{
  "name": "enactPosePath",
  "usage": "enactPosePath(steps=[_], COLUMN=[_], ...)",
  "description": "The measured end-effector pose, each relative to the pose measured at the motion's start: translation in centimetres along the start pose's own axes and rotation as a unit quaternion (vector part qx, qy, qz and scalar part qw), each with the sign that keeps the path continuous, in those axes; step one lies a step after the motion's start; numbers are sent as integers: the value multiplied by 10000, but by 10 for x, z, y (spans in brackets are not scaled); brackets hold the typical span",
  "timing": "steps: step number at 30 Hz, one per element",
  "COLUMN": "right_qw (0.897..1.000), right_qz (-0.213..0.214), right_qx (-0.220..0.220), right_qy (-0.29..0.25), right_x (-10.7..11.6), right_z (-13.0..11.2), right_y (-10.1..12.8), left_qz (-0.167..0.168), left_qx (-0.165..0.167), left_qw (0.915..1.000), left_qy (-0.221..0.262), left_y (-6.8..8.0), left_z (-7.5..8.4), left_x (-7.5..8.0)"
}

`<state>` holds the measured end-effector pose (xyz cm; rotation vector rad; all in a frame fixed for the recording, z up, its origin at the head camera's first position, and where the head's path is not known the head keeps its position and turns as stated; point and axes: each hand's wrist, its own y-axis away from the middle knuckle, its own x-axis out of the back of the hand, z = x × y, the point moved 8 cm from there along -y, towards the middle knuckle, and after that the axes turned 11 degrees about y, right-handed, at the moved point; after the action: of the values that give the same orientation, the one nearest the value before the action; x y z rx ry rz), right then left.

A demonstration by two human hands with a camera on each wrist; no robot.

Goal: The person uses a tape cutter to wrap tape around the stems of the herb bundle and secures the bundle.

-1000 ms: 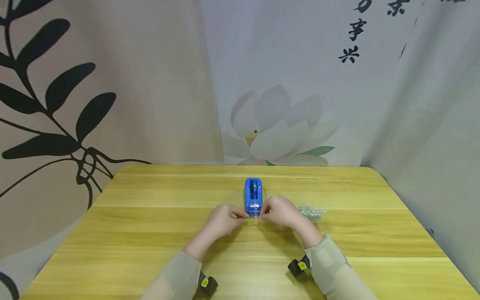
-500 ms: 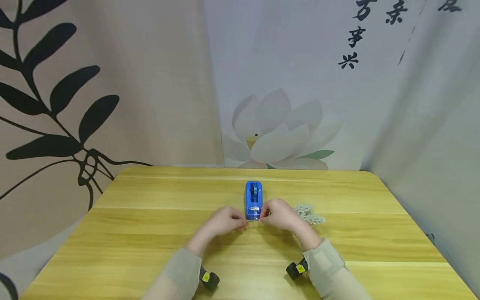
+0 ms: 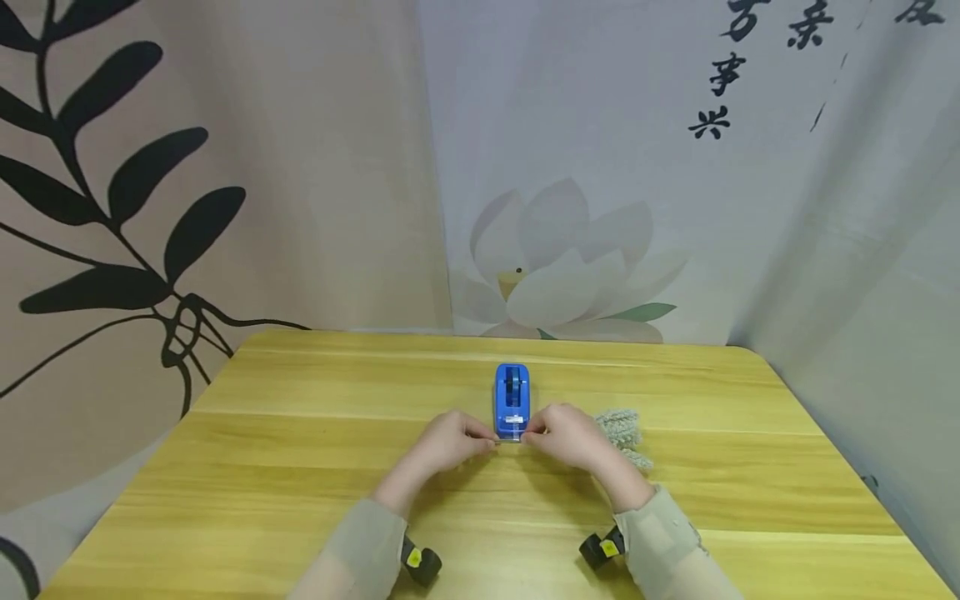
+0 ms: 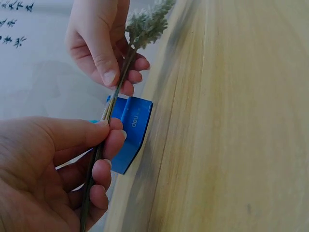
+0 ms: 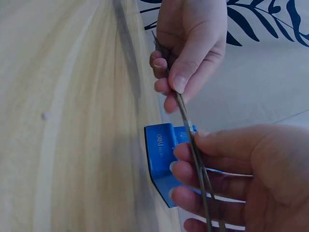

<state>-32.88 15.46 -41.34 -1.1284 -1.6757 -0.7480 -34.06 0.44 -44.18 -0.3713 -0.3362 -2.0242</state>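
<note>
At the middle of the yellow wooden worktop (image 3: 300,467), I see both of my hands meeting just in front of a blue tape dispenser (image 3: 512,398), each pinching the same thin dried stem (image 4: 113,104). My left hand (image 3: 444,442) grasps the stem between thumb and curled fingers at its bare end; in the left wrist view the stem (image 4: 113,104) runs up out of that hand (image 4: 53,169) and across the dispenser's blue body (image 4: 131,130). My right hand (image 3: 566,433) grips it further along, toward the fluffy end, thumb pressed over the stem in the left wrist view (image 4: 99,41). The pale grey-green flower head (image 3: 621,429) sticks out beyond the right hand and lies on the worktop to the right of the dispenser. From the right wrist view the stem (image 5: 186,125) stretches taut between the two hands, passing right over the front end of the dispenser (image 5: 161,154), where a "deli" mark shows on its side; whether the stem touches the dispenser I cannot tell. The dispenser stands on the worktop with its long side pointing away from me, toward a printed backdrop (image 3: 562,267) showing a lotus flower.
</note>
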Motion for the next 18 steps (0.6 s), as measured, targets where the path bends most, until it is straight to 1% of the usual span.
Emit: enactPosePath(steps=[6, 11, 14, 18], right_qw=[9998, 9993, 9987, 9974], right_qz=[78, 19, -12, -47], right_qx=[197, 278, 200, -31], right_qy=[-11, -262, -476, -721], right_x=[-2, -6, -9, -13], right_z=[0, 0, 2, 5], right_y=[-1, -3, -4, -4], left_qz=[131, 152, 160, 141], left_qx=[-31, -66, -115, -136], left_qw=[9999, 9997, 9995, 9993], left_qy=[-67, -157, -243, -310], left_y=[-1, -1, -1, -1], left_z=[0, 2, 3, 3], left_x=[0, 0, 0, -1])
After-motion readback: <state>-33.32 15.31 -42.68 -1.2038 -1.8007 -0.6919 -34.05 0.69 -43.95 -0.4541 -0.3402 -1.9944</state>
